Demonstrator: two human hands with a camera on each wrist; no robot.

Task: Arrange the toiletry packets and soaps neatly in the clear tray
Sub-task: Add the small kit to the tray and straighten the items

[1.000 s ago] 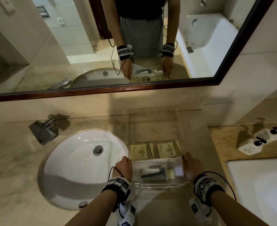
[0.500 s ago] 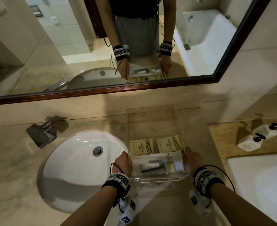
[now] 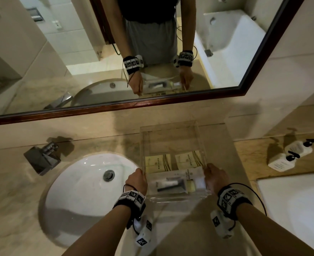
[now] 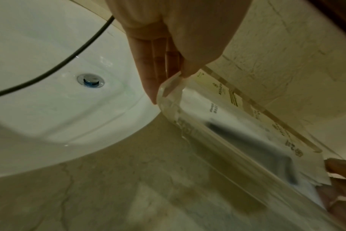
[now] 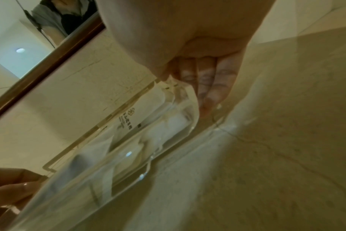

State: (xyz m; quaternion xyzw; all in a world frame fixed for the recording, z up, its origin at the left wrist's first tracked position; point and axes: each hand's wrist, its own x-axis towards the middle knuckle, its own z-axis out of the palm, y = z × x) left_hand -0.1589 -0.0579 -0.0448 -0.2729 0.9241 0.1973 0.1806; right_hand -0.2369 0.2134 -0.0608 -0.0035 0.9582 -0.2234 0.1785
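Our left hand (image 3: 136, 180) and right hand (image 3: 215, 177) grip the near corners of the clear tray (image 3: 171, 137), thumbs on its rim, above the veined marble counter (image 3: 14, 191). Inside it lie a crinkled clear packet (image 3: 178, 183) and, beyond, two flat cream sachets (image 3: 157, 163). Farther off stand white pump bottles (image 3: 289, 156).

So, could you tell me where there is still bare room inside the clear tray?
The far half of the clear tray, beyond the two yellow packets, is bare. The near end is crowded: a white packet fills it between the left hand and right hand.
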